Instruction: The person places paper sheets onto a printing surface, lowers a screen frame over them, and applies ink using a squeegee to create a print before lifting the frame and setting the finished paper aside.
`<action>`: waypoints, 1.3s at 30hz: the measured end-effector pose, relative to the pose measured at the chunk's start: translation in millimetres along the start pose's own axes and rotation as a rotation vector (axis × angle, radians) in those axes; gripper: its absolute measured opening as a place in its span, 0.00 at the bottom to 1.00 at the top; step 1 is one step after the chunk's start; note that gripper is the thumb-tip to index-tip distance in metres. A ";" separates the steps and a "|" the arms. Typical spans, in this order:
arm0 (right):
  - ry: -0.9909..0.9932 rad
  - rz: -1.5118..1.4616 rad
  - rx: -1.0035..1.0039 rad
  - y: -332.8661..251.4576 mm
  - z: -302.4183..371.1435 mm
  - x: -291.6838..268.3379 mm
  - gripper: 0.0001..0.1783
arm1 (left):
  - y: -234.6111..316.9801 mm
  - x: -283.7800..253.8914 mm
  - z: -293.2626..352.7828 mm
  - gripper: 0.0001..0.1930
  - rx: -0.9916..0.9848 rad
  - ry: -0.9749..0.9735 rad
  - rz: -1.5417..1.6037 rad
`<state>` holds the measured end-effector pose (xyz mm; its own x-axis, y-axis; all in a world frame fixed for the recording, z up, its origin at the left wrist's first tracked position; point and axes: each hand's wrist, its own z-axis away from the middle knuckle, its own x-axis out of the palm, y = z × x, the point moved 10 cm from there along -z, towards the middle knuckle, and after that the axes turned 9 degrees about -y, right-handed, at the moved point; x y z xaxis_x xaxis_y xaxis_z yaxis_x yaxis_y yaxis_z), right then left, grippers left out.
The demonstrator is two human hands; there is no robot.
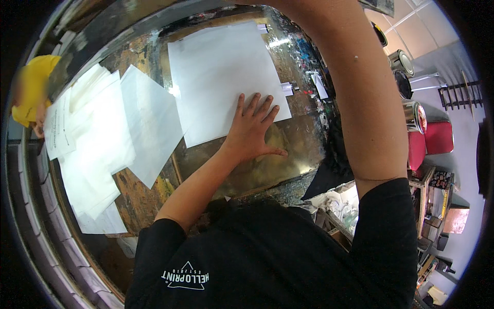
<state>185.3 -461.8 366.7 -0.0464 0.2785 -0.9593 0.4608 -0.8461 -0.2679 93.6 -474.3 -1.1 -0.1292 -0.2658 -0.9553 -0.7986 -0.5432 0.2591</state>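
My left hand (251, 135) lies palm down with fingers spread. Its fingertips rest on the near right part of a large white sheet of paper (221, 82), and the thumb reaches past the sheet's near edge onto the brownish, shiny worktop (216, 167). Along the right side of the sheet, a small pale tab (286, 88) touches the edge, with another tab (263, 29) farther up. My right forearm (368, 98) stretches up across the right side to the top edge, where the hand passes out of view.
Left of the sheet lie a translucent sheet (150, 121) and a spread pile of white papers (95, 149). Beyond them is a person in yellow (38, 82). Paint-stained worktop borders the right, with several cans (401, 63), a red chair (439, 138) and cluttered shelves (429, 206) farther off.
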 end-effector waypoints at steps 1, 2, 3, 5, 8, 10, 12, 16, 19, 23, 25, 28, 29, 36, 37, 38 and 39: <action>0.080 0.091 0.008 -3.1 2.6 -3.2 0.37 | -0.8 6.5 -0.6 0.67 -0.022 -0.049 -0.026; 0.156 0.137 0.000 -7.4 5.8 -4.8 0.36 | 1.7 5.3 -1.1 0.66 -0.018 -0.037 -0.037; 0.233 0.183 -0.004 -11.2 10.1 -3.9 0.35 | 1.6 0.8 -0.2 0.65 -0.024 -0.038 -0.041; 0.334 0.198 -0.031 -17.2 17.8 0.9 0.33 | -5.5 -28.7 6.6 0.60 -0.060 0.009 -0.045; 0.310 0.261 -0.014 -14.7 27.9 19.3 0.28 | -62.0 -110.4 52.8 0.49 -0.429 0.305 0.439; 0.261 0.311 0.010 -7.1 35.8 34.3 0.26 | -113.2 -156.7 118.0 0.44 -0.650 0.665 1.026; 0.306 0.384 -0.035 -9.4 45.5 62.9 0.24 | -121.5 -209.4 168.9 0.42 -0.387 0.950 1.205; -0.053 0.331 -0.048 30.9 66.5 178.3 0.31 | -105.5 -140.9 212.2 0.48 -0.666 0.637 1.061; -0.123 0.247 -0.067 58.4 78.9 245.1 0.31 | -96.7 -108.8 234.4 0.58 -0.760 0.517 0.490; -0.216 0.174 -0.029 57.5 110.1 291.2 0.24 | -100.4 -78.7 244.6 0.60 -0.844 0.348 0.033; -0.106 0.227 -0.061 42.8 117.1 287.4 0.20 | -108.0 -70.1 245.9 0.60 -0.851 0.293 0.059; -0.046 0.293 -0.041 42.0 104.1 288.3 0.15 | -109.2 -68.0 244.9 0.61 -0.842 0.280 0.057; -0.022 0.292 -0.048 45.7 93.6 287.3 0.15 | -108.7 -69.5 244.9 0.62 -0.837 0.290 0.052; 0.020 0.344 -0.017 112.4 -31.3 295.0 0.26 | -106.5 -72.6 244.7 0.67 -0.790 0.282 0.055; 0.081 0.341 -0.062 117.1 -47.6 290.7 0.26 | -108.2 -70.6 245.6 0.68 -0.807 0.257 0.068; 0.085 0.367 -0.063 126.3 -68.2 293.8 0.27 | -108.9 -71.9 246.0 0.68 -0.804 0.272 0.079; 0.158 0.390 -0.075 132.5 -84.5 291.6 0.27 | -108.7 -72.8 246.5 0.69 -0.801 0.282 0.091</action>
<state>307.8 -454.3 59.0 0.2781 0.0158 -0.9604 0.4803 -0.8682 0.1248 44.9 -199.5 5.3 0.0634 -0.4666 -0.8822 -0.1216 -0.8810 0.4573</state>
